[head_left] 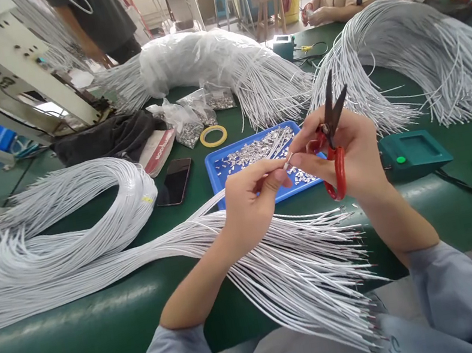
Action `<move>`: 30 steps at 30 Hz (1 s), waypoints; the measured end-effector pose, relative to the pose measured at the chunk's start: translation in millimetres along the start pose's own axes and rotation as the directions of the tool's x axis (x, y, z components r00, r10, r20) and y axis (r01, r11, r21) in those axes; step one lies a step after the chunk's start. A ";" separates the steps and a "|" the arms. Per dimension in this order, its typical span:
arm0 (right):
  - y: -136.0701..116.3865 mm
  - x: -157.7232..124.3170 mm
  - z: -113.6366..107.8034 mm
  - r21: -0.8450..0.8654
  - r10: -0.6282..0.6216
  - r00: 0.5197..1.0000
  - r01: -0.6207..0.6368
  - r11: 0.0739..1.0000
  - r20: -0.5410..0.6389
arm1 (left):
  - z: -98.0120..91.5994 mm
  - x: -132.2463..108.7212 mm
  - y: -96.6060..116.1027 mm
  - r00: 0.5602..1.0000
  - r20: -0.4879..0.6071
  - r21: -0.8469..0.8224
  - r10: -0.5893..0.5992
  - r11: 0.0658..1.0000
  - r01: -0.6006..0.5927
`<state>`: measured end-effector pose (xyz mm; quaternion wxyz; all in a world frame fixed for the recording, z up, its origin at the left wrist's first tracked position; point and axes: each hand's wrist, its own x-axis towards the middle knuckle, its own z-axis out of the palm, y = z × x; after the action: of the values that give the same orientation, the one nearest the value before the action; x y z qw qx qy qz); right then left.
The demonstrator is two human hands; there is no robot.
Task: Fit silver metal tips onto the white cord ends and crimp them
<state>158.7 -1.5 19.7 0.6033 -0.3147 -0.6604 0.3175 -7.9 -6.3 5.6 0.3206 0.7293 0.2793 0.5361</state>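
My left hand (pixel 251 195) pinches the end of a thin white wire (pixel 205 206) between thumb and fingers. My right hand (pixel 345 151) holds red-handled scissors (pixel 334 141) with the dark blades pointing up, and its fingertips meet the wire's tip beside my left thumb. Both hands hover over a blue tray (pixel 216 165) of small metal terminals. A large bundle of white wires (pixel 287 259) fans across the green table edge toward my lap.
A coiled white wire bundle (pixel 66 200) lies left, with a black phone (pixel 174 181), a yellow tape ring (pixel 213 136) and bags of terminals (pixel 188 127) behind. A green box (pixel 412 151) sits right. More wire bundles (pixel 414 47) and two other people are across the table.
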 end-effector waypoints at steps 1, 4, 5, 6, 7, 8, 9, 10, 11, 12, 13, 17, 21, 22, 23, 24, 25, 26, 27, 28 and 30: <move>-0.2 -0.1 -0.1 -0.003 -0.001 1.000 0.001 1.000 -0.001 | 0.3 0.2 -1.0 1.000 0.005 0.003 -0.001 1.000 0.001; -1.2 -0.2 -1.3 -0.012 0.009 1.000 -0.009 1.000 0.000 | 1.2 0.8 -4.4 1.000 -0.008 0.005 0.005 1.000 -0.005; -1.7 -0.1 -1.8 -0.013 0.014 1.000 -0.014 1.000 -0.001 | 1.6 0.9 -5.4 1.000 -0.021 0.017 0.017 1.000 -0.016; -2.3 -0.1 -2.1 -0.014 0.019 1.000 -0.019 1.000 -0.002 | 2.1 0.9 -6.2 0.999 -0.036 0.039 0.037 0.999 -0.036; -2.9 -0.2 -2.2 -0.017 0.026 1.000 -0.026 1.000 -0.005 | 2.7 0.8 -6.7 0.997 -0.051 0.072 0.066 0.995 -0.062; -3.5 -0.4 -2.1 -0.018 0.030 1.000 -0.030 0.999 -0.008 | 3.4 0.6 -7.0 0.993 -0.066 0.111 0.098 0.990 -0.090; -4.2 -1.0 -1.8 -0.021 0.032 0.999 -0.032 0.999 -0.011 | 4.0 0.5 -7.1 0.988 -0.083 0.151 0.131 0.982 -0.117; -4.8 -1.8 -1.1 -0.026 0.031 0.999 -0.032 0.999 -0.017 | 4.6 0.3 -7.1 0.982 -0.102 0.186 0.161 0.973 -0.140; -5.6 -2.9 -0.2 -0.033 0.030 0.999 -0.031 0.999 -0.022 | 5.1 0.3 -7.1 0.975 -0.119 0.214 0.187 0.964 -0.159; -6.5 -4.2 0.7 -0.039 0.029 0.999 -0.030 0.999 -0.026 | 5.3 0.5 -7.2 0.970 -0.131 0.236 0.207 0.956 -0.173; -7.5 -5.7 1.5 -0.041 0.029 0.999 -0.030 0.999 -0.024 | 5.2 1.0 -7.4 0.965 -0.138 0.256 0.223 0.949 -0.183; -10.3 -6.9 -1.4 -0.031 0.014 1.000 -0.014 0.999 0.012 | 1.6 5.2 -7.5 0.952 -0.164 0.344 0.257 0.920 -0.189; 2.7 10.8 -19.7 -0.047 -0.037 0.998 0.034 0.998 -0.056 | 2.7 1.3 -0.1 0.986 -0.069 0.238 0.150 0.963 -0.130; 10.4 18.1 -25.6 -0.089 -0.005 0.999 0.001 0.996 -0.051 | 5.9 -2.9 2.4 0.992 0.030 0.180 0.122 0.976 -0.125; 20.0 25.8 -31.2 -0.159 0.056 0.998 -0.059 0.986 -0.024 | 10.4 -8.5 4.4 0.982 0.150 0.126 0.114 0.983 -0.134; 31.1 33.2 -36.1 -0.244 0.131 0.991 -0.125 0.962 0.011 | 16.0 -14.9 5.5 0.953 0.276 0.083 0.126 0.985 -0.154; 43.5 39.8 -40.0 -0.389 0.247 0.968 -0.213 0.896 0.039 | 22.5 -21.8 5.4 0.905 0.395 0.052 0.157 0.980 -0.192; 56.5 45.2 -42.7 -0.555 0.358 0.933 -0.277 0.785 0.041 | 29.3 -28.5 4.0 0.848 0.495 0.043 0.189 0.969 -0.241; 69.9 49.2 -44.3 -0.707 0.463 0.885 -0.297 0.642 0.049 | 35.9 -34.5 1.5 0.780 0.596 0.057 0.191 0.959 -0.279; 82.9 51.8 -44.8 -0.758 0.510 0.859 -0.306 0.576 0.040 | 42.1 -39.3 -1.8 0.701 0.692 0.066 0.171 0.953 -0.297; 105.9 53.2 -44.0 -0.812 0.569 0.822 -0.315 0.491 0.025 | 51.6 -45.0 -9.0 0.559 0.823 0.084 0.099 0.953 -0.292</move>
<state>202.1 106.3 -30.1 0.1976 -0.6536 -0.7061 0.1875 28.9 -43.0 -39.8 0.2712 0.9489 0.0740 0.1434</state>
